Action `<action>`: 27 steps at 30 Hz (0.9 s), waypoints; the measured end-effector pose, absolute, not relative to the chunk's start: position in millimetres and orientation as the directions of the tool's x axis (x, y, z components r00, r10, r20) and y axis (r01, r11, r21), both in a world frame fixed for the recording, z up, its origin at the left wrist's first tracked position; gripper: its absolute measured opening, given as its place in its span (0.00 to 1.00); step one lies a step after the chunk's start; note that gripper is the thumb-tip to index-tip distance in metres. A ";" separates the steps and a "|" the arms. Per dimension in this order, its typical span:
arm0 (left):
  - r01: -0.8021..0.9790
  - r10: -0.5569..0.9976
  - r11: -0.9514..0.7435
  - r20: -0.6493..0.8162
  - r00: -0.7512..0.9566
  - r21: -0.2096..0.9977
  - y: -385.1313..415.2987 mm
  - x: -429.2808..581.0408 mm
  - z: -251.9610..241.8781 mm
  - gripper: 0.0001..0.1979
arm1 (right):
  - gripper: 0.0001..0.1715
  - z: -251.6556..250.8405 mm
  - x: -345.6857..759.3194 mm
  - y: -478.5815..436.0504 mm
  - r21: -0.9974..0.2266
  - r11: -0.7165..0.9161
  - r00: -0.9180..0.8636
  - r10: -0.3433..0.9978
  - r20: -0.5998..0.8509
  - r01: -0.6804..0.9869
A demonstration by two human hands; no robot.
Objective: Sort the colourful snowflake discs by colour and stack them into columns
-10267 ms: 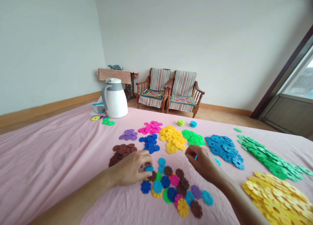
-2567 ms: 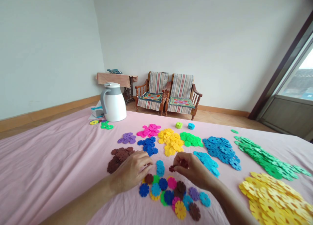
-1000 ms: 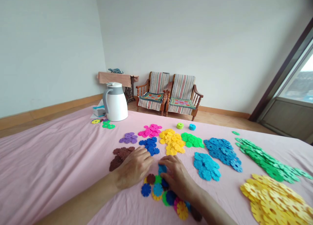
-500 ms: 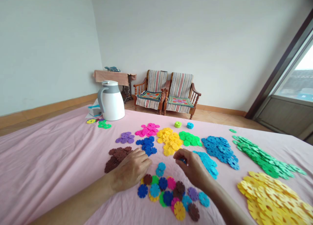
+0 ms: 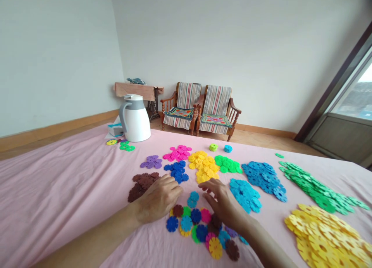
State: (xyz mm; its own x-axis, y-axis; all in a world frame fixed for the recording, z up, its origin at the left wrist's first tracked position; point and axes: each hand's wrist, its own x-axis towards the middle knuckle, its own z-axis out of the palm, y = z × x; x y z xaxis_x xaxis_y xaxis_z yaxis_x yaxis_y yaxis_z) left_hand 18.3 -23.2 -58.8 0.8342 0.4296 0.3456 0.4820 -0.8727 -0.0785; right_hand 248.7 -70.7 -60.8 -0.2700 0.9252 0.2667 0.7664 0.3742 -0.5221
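A mixed heap of coloured snowflake discs (image 5: 197, 229) lies on the pink cloth (image 5: 72, 190) right in front of me. My left hand (image 5: 158, 198) rests palm down at the heap's left edge, fingers curled loosely beside a brown disc (image 5: 178, 210). My right hand (image 5: 222, 204) hovers over the heap's upper right part, fingers stretched out and apart, holding nothing. Two light blue discs (image 5: 192, 199) lie between the hands. A light blue pile (image 5: 244, 194) sits just right of my right hand.
Sorted piles lie farther back: brown (image 5: 142, 184), purple (image 5: 151, 162), dark blue (image 5: 177, 171), pink (image 5: 178, 153), yellow (image 5: 203, 167), green (image 5: 228, 164), blue (image 5: 263, 175). Large green (image 5: 316, 186) and yellow (image 5: 328, 233) piles lie right. A white jug (image 5: 134, 118) stands far left.
My right hand has come back from the light blue pile's edge down over the mixed heap, fingers now spread. My left hand stays at the heap's left edge.
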 end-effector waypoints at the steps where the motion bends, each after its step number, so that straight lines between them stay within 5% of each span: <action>1: 0.484 0.432 -0.872 0.349 0.832 -0.075 -23.4 18.3 -59.2 0.09 | 0.18 -60.7 240.4 -72.4 -0.525 0.407 -0.307 0.912 0.271 0.747; 7: 0.494 0.434 -0.867 0.383 0.815 -0.069 -24.3 18.5 -60.6 0.10 | 0.17 -57.1 223.2 -73.9 -0.496 0.397 -0.337 0.918 0.210 0.772; 27: 0.493 0.441 -0.868 0.352 0.825 -0.067 -22.5 18.6 -61.3 0.09 | 0.04 -62.4 235.6 -66.9 -0.678 0.301 -0.191 0.953 0.234 0.671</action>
